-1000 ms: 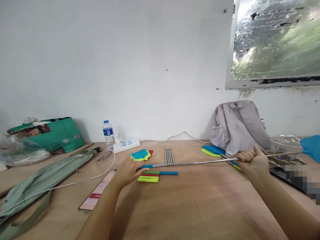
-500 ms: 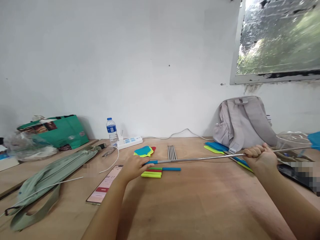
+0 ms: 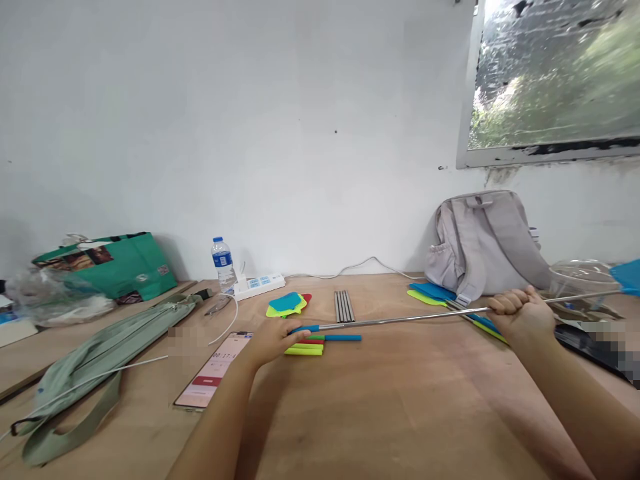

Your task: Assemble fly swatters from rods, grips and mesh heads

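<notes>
**Long metal rod stretched between both hands, running left to right**

So the thing in play is a thin shiny telescopic rod (image 3: 400, 320) with a blue grip sleeve (image 3: 306, 329) on one end and a flat blue swatter head (image 3: 631, 277) on the other. Its long axis lies almost straight across the wooden table (image 3: 400, 413), climbing a bit toward the right.

The left hand (image 3: 273, 340) is curled around the blue grip end, fingers closed on it, just above a little pile of coloured sleeves (image 3: 313, 345) (lime, red, green, blue; they look like soft rubbery tubes). The right hand (image 3: 520, 315) is a tight fist around the bare metal shaft, well along toward the head. So each hand owns an end, and the rod sits level between them, off the tabletop.

Nearby: a bundle of plain steel rods (image 3: 343, 306) lying front to back, stacked plastic swatter heads (image 3: 287, 304), a grey fabric backpack (image 3: 483, 243) against the wall, a phone (image 3: 215, 370) lying flat.
</notes>
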`<state>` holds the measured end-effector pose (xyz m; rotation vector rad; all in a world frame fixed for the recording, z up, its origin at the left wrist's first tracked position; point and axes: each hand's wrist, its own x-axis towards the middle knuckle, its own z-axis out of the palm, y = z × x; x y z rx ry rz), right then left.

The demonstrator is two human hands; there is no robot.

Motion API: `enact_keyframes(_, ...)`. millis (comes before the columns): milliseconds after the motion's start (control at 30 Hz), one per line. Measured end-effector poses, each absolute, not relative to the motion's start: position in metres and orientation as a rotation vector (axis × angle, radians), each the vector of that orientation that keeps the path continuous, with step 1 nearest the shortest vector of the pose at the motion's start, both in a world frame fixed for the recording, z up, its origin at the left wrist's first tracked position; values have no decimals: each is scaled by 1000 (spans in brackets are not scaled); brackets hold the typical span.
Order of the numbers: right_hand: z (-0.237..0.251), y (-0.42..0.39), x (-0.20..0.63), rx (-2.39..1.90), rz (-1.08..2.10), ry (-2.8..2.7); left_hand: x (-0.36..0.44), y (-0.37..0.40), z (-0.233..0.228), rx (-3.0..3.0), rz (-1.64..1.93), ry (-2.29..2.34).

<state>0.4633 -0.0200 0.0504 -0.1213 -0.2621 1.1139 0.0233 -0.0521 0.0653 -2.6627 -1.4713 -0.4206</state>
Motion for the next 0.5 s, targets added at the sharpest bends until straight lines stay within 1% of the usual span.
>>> enact_keyframes(133, 42, -19, 480, -181, 1037, -261, 39, -50, 53, -2567, -392, -1286)
enact_keyframes(267, 38, -24, 489, -185, 974, -353, 48, -48, 44, -2478, -439, -1171)
enact_keyframes(400, 46, -29, 483, -161, 918, -457, 48, -47, 40, -2340, -672, -1205)
enact_keyframes(500, 52, -29, 472, -239, 896, -524, 42, -43, 36, -2253, -859, -1227)
